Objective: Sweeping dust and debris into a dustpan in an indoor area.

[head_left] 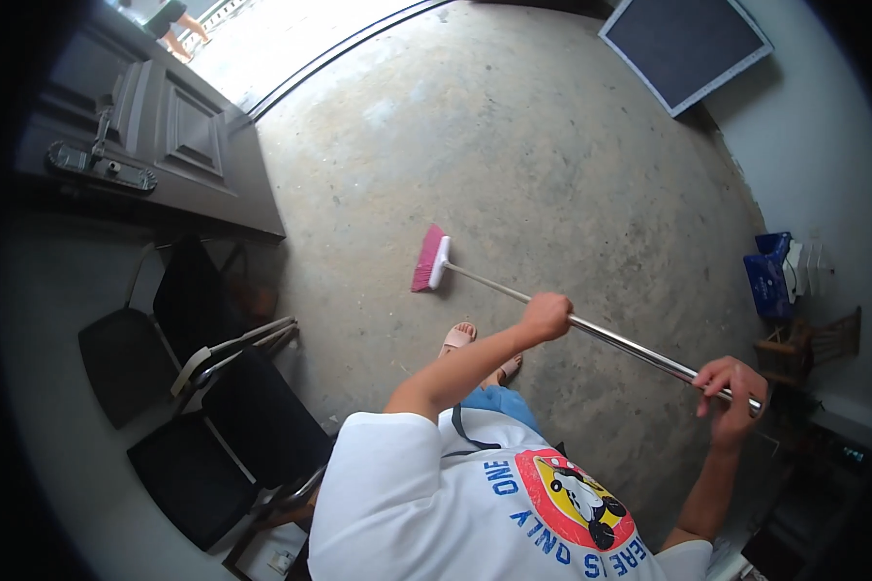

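A broom with pink bristles, a white head (pixel 440 262) and a shiny metal handle (pixel 630 347) slants across the view, its bristles down at the concrete floor. Midway along the handle, my left hand (pixel 549 317) is wrapped round it in a closed fist. My right hand (pixel 733 395) holds the handle close to its upper end, which pokes out past the palm. The fingers of that hand curl over the metal more loosely. My sandalled feet (pixel 459 338) stand just behind the broom head.
Black chairs (pixel 262 416) stand along the left wall, below an open dark door (pixel 189 131). Through the doorway, part of another person (pixel 179 34) shows outside. A dark framed panel (pixel 686 48) leans at the far right. By the right wall are a blue box (pixel 770 281) and a small wooden chair (pixel 814 341).
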`<state>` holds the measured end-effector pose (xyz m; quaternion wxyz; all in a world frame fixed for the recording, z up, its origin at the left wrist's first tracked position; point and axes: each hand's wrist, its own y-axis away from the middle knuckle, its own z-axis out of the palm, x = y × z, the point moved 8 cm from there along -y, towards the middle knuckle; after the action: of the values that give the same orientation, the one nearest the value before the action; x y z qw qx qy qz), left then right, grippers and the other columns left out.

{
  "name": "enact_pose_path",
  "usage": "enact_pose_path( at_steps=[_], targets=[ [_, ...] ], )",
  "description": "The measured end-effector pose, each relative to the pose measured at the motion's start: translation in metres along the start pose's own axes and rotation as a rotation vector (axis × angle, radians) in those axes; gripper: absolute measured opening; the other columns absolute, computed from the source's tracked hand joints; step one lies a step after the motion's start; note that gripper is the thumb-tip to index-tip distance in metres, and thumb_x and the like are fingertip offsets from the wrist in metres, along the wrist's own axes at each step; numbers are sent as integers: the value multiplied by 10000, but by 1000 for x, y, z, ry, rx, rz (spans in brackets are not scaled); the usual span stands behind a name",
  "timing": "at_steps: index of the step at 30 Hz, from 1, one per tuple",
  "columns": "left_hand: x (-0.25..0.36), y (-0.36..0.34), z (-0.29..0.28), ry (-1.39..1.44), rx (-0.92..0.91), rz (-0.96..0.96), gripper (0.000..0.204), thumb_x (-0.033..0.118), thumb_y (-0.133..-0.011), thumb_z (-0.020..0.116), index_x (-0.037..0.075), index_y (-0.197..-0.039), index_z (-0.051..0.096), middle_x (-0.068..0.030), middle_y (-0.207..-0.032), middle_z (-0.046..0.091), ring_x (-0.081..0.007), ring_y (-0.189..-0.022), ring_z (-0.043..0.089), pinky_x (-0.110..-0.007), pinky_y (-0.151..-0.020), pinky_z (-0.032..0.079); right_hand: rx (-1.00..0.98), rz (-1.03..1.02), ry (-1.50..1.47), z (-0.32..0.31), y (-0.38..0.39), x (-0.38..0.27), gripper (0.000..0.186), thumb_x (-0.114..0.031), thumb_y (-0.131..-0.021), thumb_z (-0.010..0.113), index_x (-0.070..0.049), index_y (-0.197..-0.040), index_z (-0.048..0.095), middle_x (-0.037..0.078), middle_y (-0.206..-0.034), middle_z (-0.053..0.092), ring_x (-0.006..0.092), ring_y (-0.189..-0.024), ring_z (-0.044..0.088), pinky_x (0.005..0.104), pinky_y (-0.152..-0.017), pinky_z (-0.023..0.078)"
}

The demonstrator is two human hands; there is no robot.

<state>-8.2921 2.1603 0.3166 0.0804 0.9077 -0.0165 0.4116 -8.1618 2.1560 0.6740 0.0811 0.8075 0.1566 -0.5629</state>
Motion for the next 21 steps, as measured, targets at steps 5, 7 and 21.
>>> enact_pose_path(
  at_steps=[5,7,21],
  targets=[
    [138,-47,87,184,-94,221,109,176,-650,633,91,-711,663,-156,-706,613,-359,-711,591,-456,-633,467,135,-34,261,-77,31,-27,359,-150,-859,381,11,-553,477,139,-626,581,69,-384,373,208,-355,288],
    [180,-56,113,262,-132,303,115,186,-655,634,87,-709,656,-148,-702,613,-354,-721,594,-453,-642,470,152,-25,354,-95,46,-24,355,-148,-856,382,8,-552,477,135,-624,583,69,-385,372,207,-353,283],
    [168,-128,39,-95,-170,255,89,157,-616,593,99,-659,645,-146,-657,608,-352,-661,603,-443,-604,490,413,-91,8,-220,7,51,378,-206,-864,393,-39,-525,415,116,-547,501,107,-431,393,221,-385,253]
  ],
)
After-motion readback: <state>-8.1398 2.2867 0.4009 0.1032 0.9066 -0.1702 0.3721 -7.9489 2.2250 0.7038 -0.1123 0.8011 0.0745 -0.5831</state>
